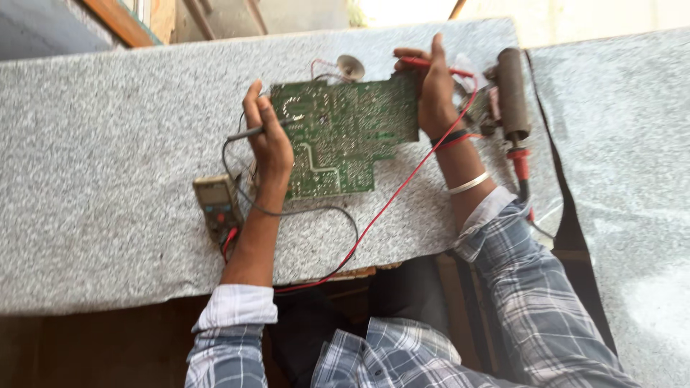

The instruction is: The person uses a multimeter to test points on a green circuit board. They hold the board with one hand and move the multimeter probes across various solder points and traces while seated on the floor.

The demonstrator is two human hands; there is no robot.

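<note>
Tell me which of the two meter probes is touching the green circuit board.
The black probe in the left hand; its tip meets the green circuit board. The red probe, in the right hand, lies above the board's edge.

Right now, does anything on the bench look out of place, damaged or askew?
Nothing looks damaged or spilled. The green circuit board lies flat on the granite slab. The left hand holds a black probe, the right hand a red probe. The leads trail loosely back to the multimeter.

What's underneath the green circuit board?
The circuit board lies on the speckled granite table. Wires and a small round part show past its far edge; anything beneath is covered.
</note>
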